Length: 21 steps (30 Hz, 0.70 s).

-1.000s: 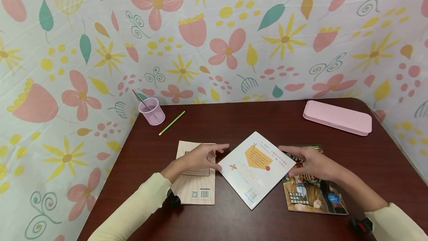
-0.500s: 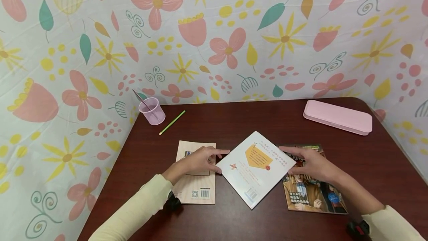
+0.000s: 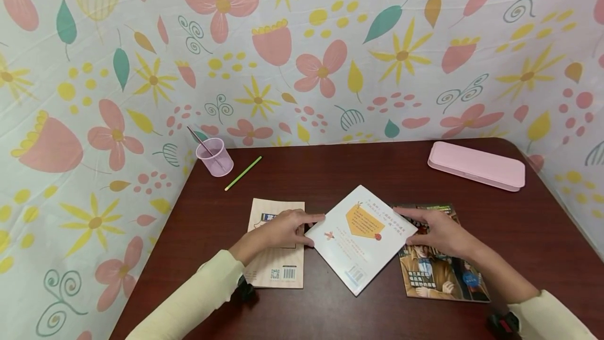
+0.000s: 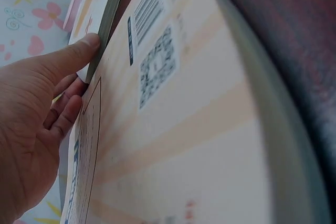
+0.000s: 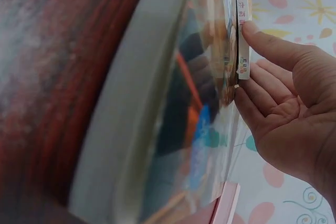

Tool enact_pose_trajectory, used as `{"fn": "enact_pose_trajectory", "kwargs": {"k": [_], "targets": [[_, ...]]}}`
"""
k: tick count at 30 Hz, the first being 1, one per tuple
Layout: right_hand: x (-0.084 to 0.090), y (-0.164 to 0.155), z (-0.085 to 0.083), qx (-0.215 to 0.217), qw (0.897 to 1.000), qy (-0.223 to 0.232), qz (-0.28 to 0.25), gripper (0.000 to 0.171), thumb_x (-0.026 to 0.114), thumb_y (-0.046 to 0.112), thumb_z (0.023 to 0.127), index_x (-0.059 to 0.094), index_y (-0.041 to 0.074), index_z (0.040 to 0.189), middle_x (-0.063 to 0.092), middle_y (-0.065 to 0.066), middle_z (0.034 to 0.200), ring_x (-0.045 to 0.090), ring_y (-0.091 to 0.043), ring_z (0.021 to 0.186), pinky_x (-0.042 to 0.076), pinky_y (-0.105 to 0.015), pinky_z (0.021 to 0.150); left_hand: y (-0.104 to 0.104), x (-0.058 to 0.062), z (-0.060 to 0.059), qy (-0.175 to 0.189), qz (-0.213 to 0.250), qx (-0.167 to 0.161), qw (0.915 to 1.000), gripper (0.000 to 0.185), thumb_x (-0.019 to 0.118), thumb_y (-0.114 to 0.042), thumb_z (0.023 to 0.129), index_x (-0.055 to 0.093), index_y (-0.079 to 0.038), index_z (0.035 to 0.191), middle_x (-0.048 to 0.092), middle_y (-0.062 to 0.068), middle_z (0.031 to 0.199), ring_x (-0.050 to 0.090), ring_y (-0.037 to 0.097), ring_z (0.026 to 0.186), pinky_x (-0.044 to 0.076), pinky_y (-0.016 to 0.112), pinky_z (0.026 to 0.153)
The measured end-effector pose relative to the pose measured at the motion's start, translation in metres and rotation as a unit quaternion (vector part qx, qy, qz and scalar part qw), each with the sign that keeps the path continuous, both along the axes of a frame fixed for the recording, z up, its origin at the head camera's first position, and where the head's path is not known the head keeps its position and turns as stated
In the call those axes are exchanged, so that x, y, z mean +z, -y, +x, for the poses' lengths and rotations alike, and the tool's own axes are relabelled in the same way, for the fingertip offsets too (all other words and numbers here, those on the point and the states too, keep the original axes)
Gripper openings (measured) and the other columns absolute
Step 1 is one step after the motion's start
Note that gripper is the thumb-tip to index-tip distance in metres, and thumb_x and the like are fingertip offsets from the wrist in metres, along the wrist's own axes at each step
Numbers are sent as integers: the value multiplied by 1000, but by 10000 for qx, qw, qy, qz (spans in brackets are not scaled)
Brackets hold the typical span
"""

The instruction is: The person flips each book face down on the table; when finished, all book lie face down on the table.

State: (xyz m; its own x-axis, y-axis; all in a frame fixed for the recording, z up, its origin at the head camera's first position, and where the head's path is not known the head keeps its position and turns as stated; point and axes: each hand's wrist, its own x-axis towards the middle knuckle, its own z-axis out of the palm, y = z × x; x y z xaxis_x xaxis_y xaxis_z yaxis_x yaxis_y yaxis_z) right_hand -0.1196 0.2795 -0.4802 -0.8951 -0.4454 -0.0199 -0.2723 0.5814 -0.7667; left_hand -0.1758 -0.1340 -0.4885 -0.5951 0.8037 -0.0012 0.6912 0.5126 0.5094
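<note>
Both hands' fingers (image 3: 309,219) seemingly touch white book (image 3: 360,235) edges

White square book (image 3: 360,236) lies askew, flat, between two other books

The tan book (image 3: 276,256) carries a QR code and a barcode near its lower edge; the digits are too small to read. The white book (image 3: 360,237) has a barcode and small printed lines, not legible. The magazine (image 3: 441,272) shows bold Chinese characters, but they cannot be made out.
</note>
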Motion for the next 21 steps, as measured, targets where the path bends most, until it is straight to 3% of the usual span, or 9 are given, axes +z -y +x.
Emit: {"fn": "enact_pose_trajectory", "kwargs": {"k": [6,13,18,21], "targets": [[7,7,-3,160,9994,-201,235,69,85,-2,86,57,-7,148,69,-26,130,61,-10,73,47,-25,56,0,3,9,-256,-279,67,9993,72,89,-30,89,60,-12,152,62,-2,89,55,9,81,45,18,70],[11,14,-10,133,9987,-308,394,67,85,-6,84,59,-9,145,69,-26,132,68,-18,96,52,-25,68,1,3,20,-218,-231,296,9991,73,89,-32,89,60,-11,153,60,-4,83,54,9,79,43,17,67],[13,17,-17,180,9981,-373,446,65,84,-9,84,60,-10,144,70,-26,130,69,-20,93,50,-26,63,2,0,28,-352,-251,470,9980,73,89,-36,89,60,-12,152,62,-8,83,53,6,83,44,17,70],[14,19,-21,210,9976,-433,488,63,84,-10,84,61,-10,143,70,-27,130,73,-28,100,53,-27,66,3,-1,33,-535,-267,520,9969,72,89,-38,88,63,-13,150,74,-8,102,53,5,87,44,18,73]]}}
